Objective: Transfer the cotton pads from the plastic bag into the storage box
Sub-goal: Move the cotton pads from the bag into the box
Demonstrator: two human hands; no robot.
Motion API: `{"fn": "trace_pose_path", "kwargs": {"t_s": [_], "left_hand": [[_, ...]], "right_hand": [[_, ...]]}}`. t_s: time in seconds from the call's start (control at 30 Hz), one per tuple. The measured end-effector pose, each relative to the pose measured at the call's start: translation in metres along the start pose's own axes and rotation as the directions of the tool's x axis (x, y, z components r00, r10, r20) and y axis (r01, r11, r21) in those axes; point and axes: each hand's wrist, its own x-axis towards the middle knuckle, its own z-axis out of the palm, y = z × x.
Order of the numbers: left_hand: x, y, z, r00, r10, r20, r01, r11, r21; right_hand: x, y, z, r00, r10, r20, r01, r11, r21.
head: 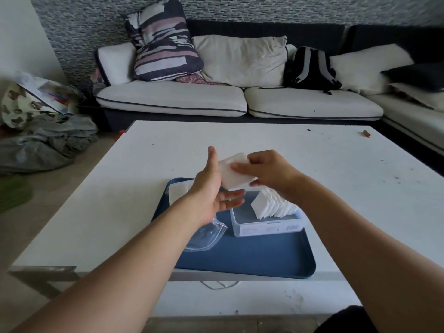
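Head view. Left hand (pixel 211 188) raised above the blue tray (pixel 252 255), palm turned inward, fingers (pixel 230 194) straight and slightly spread, thumb pointing up along the near-left edge of a stack of white cotton pads (pixel 234 173). Right hand (pixel 269 174) curled round the same stack from the opposite side, its fingers (pixel 240 167) lying across the top face, pinching the stack against the thumb beneath. Stack held tilted in the air between both sets of fingers, above the far end of the tray.

Directly below the right fingers: clear storage box (pixel 269 225) standing on the tray, a row of cotton pads (pixel 274 204) already inside it, upright on edge and leaning, packed toward its right side. Below and just nearer than the left fingers: clear plastic bag (pixel 206 236) with a red zip strip, lying flat on the tray's left part, partly hidden by the left forearm. Beyond the left fingers, at the tray's far-left corner: a flat white sheet-like thing (pixel 179 191), kind not clear.

Tray resting on a white desk (pixel 336 176). Well beyond all fingers: white sofa (pixel 173 99) with a striped cushion (pixel 163 44) and a black backpack (pixel 310 68). Far right on the desk: a small brown cylinder (pixel 366 134).
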Motion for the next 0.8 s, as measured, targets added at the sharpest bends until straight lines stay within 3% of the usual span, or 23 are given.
{"fn": "trace_pose_path", "kwargs": {"t_s": [0.07,0.1,0.17,0.23,0.3,0.5,0.8], "left_hand": [[0.004,-0.004,-0.003,0.985,0.159,-0.064,-0.136,0.952,0.274],[0.009,-0.008,-0.007,0.958,0.282,-0.057,-0.227,0.861,0.456],[0.016,-0.018,-0.015,0.89,0.451,0.067,-0.348,0.578,0.738],[0.023,-0.026,-0.021,0.851,0.483,0.205,-0.399,0.343,0.85],[0.025,-0.032,-0.022,0.825,0.472,0.311,-0.448,0.209,0.869],[0.021,-0.038,-0.02,0.805,0.332,0.492,-0.536,0.053,0.842],[0.021,-0.044,-0.02,0.802,0.222,0.555,-0.565,-0.021,0.825]], "right_hand": [[0.006,0.006,-0.014,0.978,0.132,-0.161,-0.136,0.991,-0.016],[0.008,0.01,-0.019,0.961,0.197,-0.195,-0.214,0.974,-0.069],[0.012,0.019,-0.021,0.939,0.299,-0.17,-0.336,0.905,-0.262],[0.014,0.028,-0.013,0.926,0.355,-0.131,-0.376,0.833,-0.406],[0.019,0.034,-0.004,0.921,0.367,-0.133,-0.386,0.801,-0.458],[0.025,0.047,0.006,0.918,0.312,-0.246,-0.397,0.723,-0.566],[0.02,0.052,0.008,0.908,0.278,-0.315,-0.419,0.653,-0.632]]}}
